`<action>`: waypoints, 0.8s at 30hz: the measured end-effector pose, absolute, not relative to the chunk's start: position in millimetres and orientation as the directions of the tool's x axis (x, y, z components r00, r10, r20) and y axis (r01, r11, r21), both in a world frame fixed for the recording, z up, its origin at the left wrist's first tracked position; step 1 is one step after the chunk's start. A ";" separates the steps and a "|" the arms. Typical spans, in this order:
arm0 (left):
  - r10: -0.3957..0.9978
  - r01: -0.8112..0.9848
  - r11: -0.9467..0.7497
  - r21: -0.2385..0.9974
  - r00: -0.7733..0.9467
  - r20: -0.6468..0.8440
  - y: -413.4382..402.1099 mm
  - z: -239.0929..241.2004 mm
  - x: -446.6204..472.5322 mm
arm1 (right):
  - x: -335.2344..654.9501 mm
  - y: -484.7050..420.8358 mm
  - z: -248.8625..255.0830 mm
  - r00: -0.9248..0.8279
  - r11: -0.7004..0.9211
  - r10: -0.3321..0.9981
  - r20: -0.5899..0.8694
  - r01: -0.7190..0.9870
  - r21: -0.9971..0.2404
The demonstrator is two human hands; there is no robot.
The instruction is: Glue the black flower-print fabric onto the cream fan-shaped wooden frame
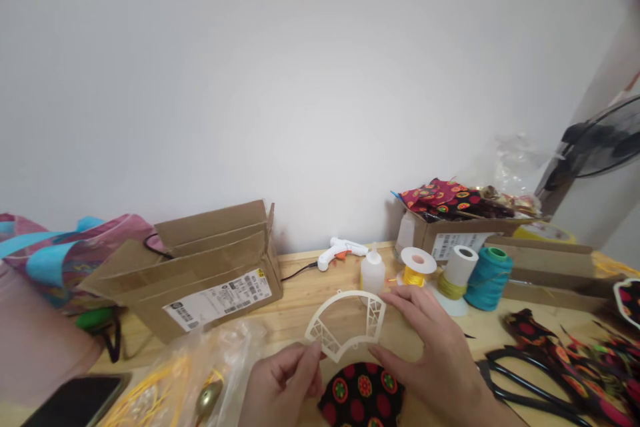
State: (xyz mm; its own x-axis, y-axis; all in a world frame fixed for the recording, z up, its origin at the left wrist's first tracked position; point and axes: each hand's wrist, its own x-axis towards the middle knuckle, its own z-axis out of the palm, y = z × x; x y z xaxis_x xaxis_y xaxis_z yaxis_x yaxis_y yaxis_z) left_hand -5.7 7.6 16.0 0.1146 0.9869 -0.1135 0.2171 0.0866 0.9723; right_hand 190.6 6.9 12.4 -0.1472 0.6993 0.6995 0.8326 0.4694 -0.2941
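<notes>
Both my hands hold up a cream fan-shaped frame (347, 321) with lattice corners, just above the wooden table (300, 297). My left hand (283, 380) pinches its lower left corner. My right hand (430, 353) grips its right side with thumb and fingers. Under the frame lies a black fabric piece (363, 393) with red and yellow flower print. A small white glue bottle (373, 270) stands just behind the frame.
A cardboard box (200, 273) sits at the left, a white glue gun (340, 251) by the wall. Yellow, white and teal thread spools (487, 278) stand at right, with a fabric-filled box (450, 210) behind. Black scissors (520, 380), a plastic bag (190, 380) and a phone (75, 400) lie near.
</notes>
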 end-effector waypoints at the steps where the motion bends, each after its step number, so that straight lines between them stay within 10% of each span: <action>1: 0.988 0.238 0.074 0.968 0.118 -0.105 7.6 16.0 -5.9 | 190.2 6.9 12.8 -0.143 0.469 0.696 0.703 0.833 -0.295; 14: 0.986 0.519 -0.044 0.854 0.159 -0.046 0.1 27.4 -3.3 | 192.5 9.1 22.0 -0.043 0.384 0.849 0.526 0.734 -0.560; 19: 0.918 0.740 -0.391 0.547 0.350 0.183 -8.4 5.1 -12.9 | 191.6 6.4 21.6 -0.104 0.081 0.993 0.053 0.288 -0.954; 24: 0.838 0.811 -0.505 0.296 0.378 0.394 -14.8 -32.0 -22.3 | 191.3 -5.6 0.4 -0.259 0.014 0.966 0.020 -0.022 -1.000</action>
